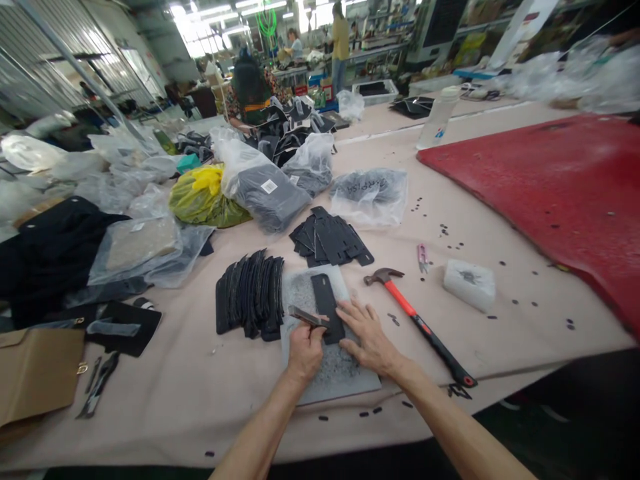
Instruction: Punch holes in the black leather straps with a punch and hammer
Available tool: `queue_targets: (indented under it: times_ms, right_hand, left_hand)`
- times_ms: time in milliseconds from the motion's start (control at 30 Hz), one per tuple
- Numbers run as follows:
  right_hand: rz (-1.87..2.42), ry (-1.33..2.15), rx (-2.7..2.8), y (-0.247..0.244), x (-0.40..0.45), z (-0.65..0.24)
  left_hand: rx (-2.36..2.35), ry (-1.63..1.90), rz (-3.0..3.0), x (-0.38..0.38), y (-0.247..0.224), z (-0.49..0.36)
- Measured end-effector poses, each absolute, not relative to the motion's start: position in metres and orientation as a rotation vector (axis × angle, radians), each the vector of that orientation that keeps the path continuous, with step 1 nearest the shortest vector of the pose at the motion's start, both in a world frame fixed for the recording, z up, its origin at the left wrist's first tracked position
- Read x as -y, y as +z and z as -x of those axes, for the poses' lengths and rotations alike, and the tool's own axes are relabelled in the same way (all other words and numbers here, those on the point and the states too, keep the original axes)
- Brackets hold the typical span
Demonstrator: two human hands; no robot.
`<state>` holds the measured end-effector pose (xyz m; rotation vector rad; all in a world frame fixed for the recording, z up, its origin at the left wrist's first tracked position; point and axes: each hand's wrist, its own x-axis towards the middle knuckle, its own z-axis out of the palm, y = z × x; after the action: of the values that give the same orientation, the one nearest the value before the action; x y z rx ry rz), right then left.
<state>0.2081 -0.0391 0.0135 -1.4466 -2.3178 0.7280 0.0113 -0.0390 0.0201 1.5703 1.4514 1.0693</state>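
A black strip (pixel 327 300) with a slot near its top lies on a worn grey board (pixel 333 383). My left hand (pixel 306 350) is closed around a small metal tool (pixel 305 315), held over the strip's left side. The fingers of my right hand (pixel 367 333) are spread, their tips touching the strip's right edge. Left of the board stands a row of black pieces (pixel 250 293). Behind it lies a loose pile of black strips (pixel 330 237). To the right rests a hammer (pixel 423 327) with a red and black handle.
A white block (pixel 469 283) and pink snips (pixel 423 258) lie to the right, near a red sheet (pixel 550 193). Plastic-wrapped bundles (pixel 270 190) and a yellow bag (pixel 205 197) stand behind. A brown bag (pixel 40 373) and tools are at left. Other people are beyond the table (pixel 175 393).
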Motion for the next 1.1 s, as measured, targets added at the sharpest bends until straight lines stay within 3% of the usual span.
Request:
queue_targets:
  times_ms: [1100]
  right_hand:
    - [1.491, 0.776, 2.141, 0.006, 0.042, -0.202]
  left_hand:
    - [-1.406, 0.85, -2.167, 0.036, 0.006, -0.024]
